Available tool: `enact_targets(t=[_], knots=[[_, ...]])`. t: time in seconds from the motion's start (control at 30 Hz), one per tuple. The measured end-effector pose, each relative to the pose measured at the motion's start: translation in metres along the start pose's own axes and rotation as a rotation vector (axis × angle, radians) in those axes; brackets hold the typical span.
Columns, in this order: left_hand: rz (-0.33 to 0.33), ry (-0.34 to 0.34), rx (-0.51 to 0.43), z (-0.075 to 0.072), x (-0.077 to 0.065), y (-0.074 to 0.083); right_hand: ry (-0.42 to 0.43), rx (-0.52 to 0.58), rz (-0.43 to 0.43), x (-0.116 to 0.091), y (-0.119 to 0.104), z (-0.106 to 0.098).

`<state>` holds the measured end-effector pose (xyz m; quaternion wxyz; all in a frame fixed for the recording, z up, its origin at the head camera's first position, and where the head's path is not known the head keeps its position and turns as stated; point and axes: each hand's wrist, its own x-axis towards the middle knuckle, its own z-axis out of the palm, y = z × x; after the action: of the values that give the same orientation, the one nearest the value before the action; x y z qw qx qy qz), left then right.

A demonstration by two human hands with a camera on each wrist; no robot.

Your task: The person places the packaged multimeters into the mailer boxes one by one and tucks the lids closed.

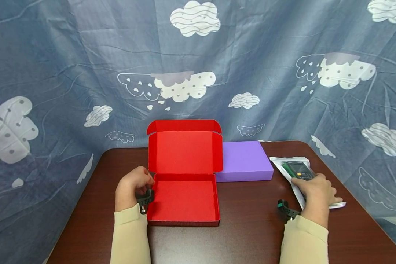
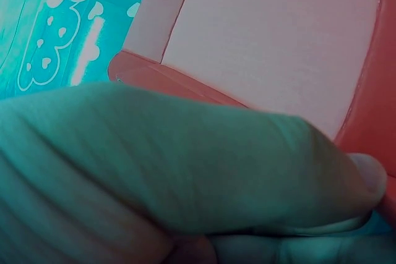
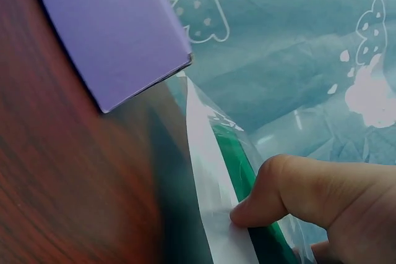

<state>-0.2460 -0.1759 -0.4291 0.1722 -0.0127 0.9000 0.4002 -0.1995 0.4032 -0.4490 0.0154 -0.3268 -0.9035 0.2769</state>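
An open red cardboard box [image 1: 184, 200] lies on the table, its lid [image 1: 184, 152] standing up at the back. My left hand [image 1: 136, 181] is at the box's left wall and pinches its edge, thumb against the red side; the lower fingers are mostly hidden in the left wrist view. On the right, my right hand [image 1: 315, 189] grips a white-and-clear plastic package [image 1: 281, 161] with a green and black item [image 1: 298, 169] inside. In the right wrist view the thumb [image 3: 253, 208] presses on the package's white edge beside the green strip; the other fingers are largely hidden.
Behind and right of the red box, a closed purple box [image 1: 245, 161] lies flat between it and the package. The dark wooden table [image 1: 247, 220] ends at a blue curtain [image 1: 267, 73] with cloud prints, hanging along the back and sides.
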Motion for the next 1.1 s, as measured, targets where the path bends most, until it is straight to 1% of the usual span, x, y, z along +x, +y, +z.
enact_targets(t=[0.43,0.57,0.67,0.93,1.1], knots=[[0.003,0.004,0.006,0.0,-0.001,0.001,0.018,0.009,-0.056,-0.014,-0.005,-0.024],[-0.003,0.002,0.005,0.001,0.0,0.001,0.005,0.01,-0.091,-0.015,-0.006,-0.029],[-0.005,0.0,0.002,0.001,0.0,0.0,-0.022,0.001,-0.119,-0.017,-0.007,-0.032],[0.001,-0.002,0.007,0.001,-0.001,0.001,-0.071,0.003,-0.25,-0.021,-0.011,-0.036],[-0.004,0.002,0.006,0.001,-0.001,0.001,-0.075,0.013,-0.327,-0.021,-0.012,-0.035]])
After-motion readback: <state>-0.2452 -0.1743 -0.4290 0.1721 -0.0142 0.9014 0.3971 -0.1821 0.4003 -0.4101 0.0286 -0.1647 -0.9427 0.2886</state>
